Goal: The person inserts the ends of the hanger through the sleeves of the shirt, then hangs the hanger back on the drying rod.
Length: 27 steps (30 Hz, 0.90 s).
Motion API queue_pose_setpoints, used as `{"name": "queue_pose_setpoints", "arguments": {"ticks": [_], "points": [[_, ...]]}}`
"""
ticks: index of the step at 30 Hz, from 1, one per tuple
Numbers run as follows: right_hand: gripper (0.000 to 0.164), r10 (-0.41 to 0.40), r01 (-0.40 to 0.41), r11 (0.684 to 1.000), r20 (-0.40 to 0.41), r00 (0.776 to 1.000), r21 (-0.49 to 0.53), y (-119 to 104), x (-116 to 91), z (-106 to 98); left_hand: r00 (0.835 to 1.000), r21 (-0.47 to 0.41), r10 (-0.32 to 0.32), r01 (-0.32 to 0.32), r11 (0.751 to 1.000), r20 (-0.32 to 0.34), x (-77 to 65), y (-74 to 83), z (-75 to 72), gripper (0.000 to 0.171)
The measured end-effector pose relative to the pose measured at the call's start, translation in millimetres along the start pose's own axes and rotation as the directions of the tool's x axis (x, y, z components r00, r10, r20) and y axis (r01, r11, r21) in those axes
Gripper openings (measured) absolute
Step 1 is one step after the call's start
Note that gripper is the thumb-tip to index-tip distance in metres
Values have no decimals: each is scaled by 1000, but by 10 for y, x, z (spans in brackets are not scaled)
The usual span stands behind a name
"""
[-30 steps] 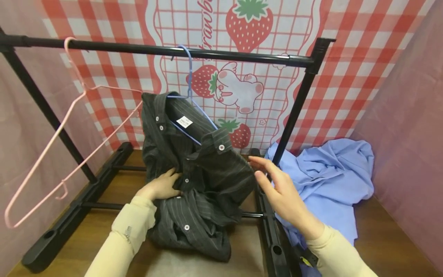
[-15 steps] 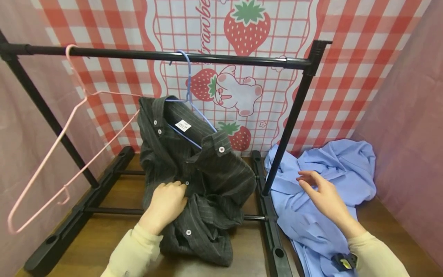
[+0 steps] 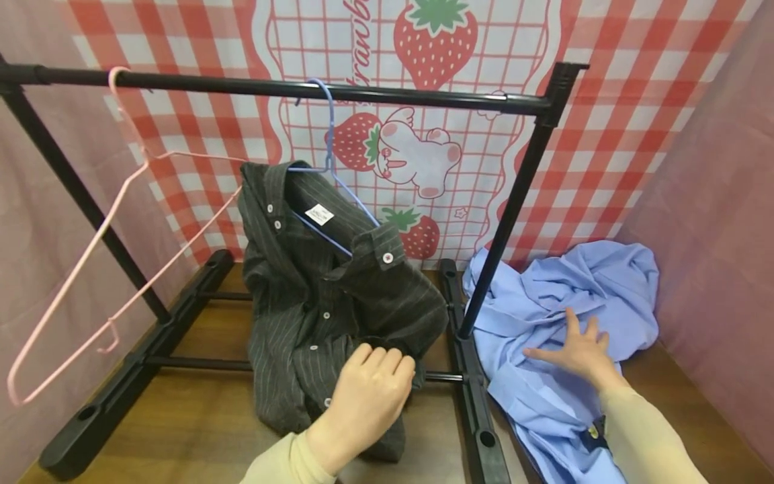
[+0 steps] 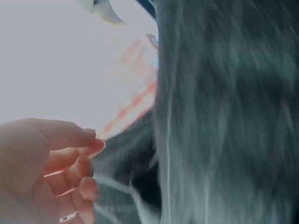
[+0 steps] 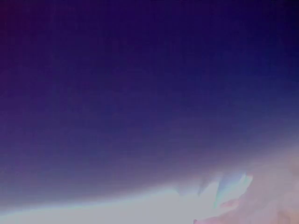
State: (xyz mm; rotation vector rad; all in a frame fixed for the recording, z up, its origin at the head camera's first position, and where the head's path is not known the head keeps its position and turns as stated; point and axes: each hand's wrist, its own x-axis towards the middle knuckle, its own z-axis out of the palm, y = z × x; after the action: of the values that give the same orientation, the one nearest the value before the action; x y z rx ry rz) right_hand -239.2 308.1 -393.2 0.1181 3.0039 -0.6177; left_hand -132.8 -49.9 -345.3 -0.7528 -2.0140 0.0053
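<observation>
Dark shirt (image 3: 281,296) is hanging on a blue hanger (image 3: 330,134), behind and above the left hand (image 3: 369,393): charcoal, pale pinstripes, white buttons (image 3: 388,258), white label (image 3: 319,214) showing inside the gaping collar (image 3: 369,245), lower front rumpling. Left hand is curling its fingers at the front; can't tell if gripping. Right hand (image 3: 580,351) is spreading its fingers over crumpled blue cloth (image 3: 629,289), contact unclear.

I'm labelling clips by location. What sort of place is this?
Probably a small staged booth for handling clothes: a black clothes rack bearing a dark shirt stands on a wood-look surface, with strawberry-print cloth behind it and pink fabric along both sides.
</observation>
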Motion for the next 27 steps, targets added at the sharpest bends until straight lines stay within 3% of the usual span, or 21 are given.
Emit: {"name": "queue_pose_setpoints", "arguments": {"ticks": [7,11,16,19,23,27], "points": [[119,46,-46,997,2,999,-57,131,80,7,994,-107,-2,14,994,107,26,161,145,10],[100,-22,16,993,-46,999,-114,180,119,-16,989,-190,10,19,982,149,49,224,269,16],[73,-141,122,980,-119,983,-157,199,158,2,975,-298,38,30,954,219,104,380,400,23],[58,-158,143,983,-138,978,-118,194,150,20,951,-367,70,48,929,300,122,479,473,29],[43,-161,152,986,-144,976,-70,190,117,38,902,-437,99,105,893,419,142,577,580,39],[35,-176,167,984,-167,970,-67,162,75,36,874,-442,92,149,885,477,186,634,691,49]]}}
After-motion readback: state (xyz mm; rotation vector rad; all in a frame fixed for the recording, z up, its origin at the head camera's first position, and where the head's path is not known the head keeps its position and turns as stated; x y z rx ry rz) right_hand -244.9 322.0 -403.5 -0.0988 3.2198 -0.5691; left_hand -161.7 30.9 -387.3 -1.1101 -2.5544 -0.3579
